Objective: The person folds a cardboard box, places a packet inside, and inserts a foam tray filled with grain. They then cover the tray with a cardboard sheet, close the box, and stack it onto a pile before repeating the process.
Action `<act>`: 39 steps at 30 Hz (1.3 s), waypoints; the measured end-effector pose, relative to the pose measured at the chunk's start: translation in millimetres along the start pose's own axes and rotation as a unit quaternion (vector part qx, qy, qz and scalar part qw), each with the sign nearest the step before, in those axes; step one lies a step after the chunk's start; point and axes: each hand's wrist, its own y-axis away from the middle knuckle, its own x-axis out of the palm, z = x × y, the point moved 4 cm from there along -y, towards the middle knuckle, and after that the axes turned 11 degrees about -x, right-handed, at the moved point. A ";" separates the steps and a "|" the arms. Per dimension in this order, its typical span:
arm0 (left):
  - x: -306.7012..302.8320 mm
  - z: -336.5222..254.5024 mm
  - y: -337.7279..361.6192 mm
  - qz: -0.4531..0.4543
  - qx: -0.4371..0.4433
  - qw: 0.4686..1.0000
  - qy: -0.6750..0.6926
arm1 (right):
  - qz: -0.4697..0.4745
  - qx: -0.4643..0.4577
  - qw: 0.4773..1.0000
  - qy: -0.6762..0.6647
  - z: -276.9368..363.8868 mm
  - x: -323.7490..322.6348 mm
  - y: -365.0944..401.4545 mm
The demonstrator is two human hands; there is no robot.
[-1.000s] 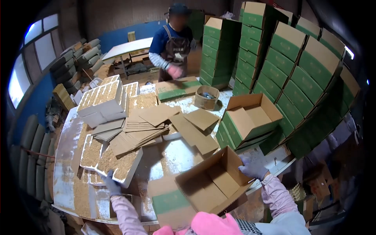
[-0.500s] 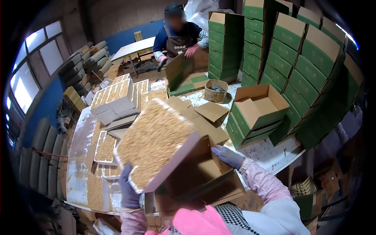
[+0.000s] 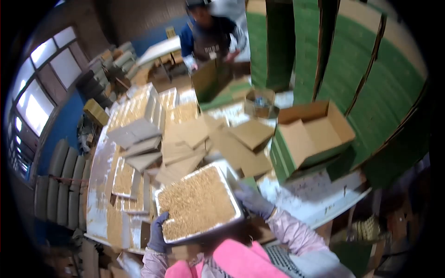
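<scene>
A white foam tray (image 3: 197,204) filled with tan, crumbly material lies level in front of me. My left hand (image 3: 157,232), in a grey glove, grips its near left corner, thumb on top. My right hand (image 3: 254,200), also gloved, is at the right side with its fingers stretched out. Blur hides whether it touches the tray or the carton wall. Under the tray, the brown cardboard carton (image 3: 257,229) is mostly covered, and how deep the tray sits in it cannot be made out.
Similar filled trays (image 3: 134,116) are stacked at the left. Loose cardboard sheets (image 3: 185,143) lie mid-table. An open green carton (image 3: 313,139) stands right, before tall stacks of green cartons (image 3: 371,51). A round tub (image 3: 258,103) sits farther back. Across the table, a person (image 3: 208,37) handles cardboard.
The tray has gone from tilted and raised to nearly level and lower, over the carton. My left hand moved with it, while my right hand shifted slightly left and down.
</scene>
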 end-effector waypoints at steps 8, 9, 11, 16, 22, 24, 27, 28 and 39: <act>28.7 29.2 -6.3 0.007 0.078 0.970 -0.229 | -0.001 0.016 1.000 0.010 -8.2 -23.8 -29.6; 18.0 37.8 -14.3 0.013 0.116 0.957 -0.267 | -0.050 -0.029 0.996 0.061 -26.9 -39.4 -52.8; 47.8 22.2 5.4 -0.097 0.048 0.919 -0.379 | -0.018 0.113 0.933 0.342 -34.8 -81.5 -96.0; 95.2 -5.0 24.8 -0.213 0.120 0.820 -0.517 | -0.043 0.345 0.876 0.333 -143.0 -88.9 -132.3; 68.1 -6.3 5.9 -0.293 0.208 0.615 -0.702 | 0.167 0.348 0.808 0.446 -168.3 -54.5 -109.3; 57.8 -5.2 -4.1 -0.258 0.218 0.537 -0.773 | 0.182 0.301 0.807 0.474 -156.1 -60.4 -105.3; 49.6 -12.0 -12.4 -0.181 0.246 0.470 -0.828 | 0.127 0.240 0.789 0.551 -110.3 -67.9 -119.6; 53.5 -30.2 1.0 -0.163 0.178 0.530 -0.813 | 0.137 0.244 0.765 0.580 -80.1 -69.2 -124.0; -207.9 17.3 -39.5 -0.358 0.005 0.606 -0.711 | -0.197 -0.050 0.936 0.286 90.0 -57.4 -20.6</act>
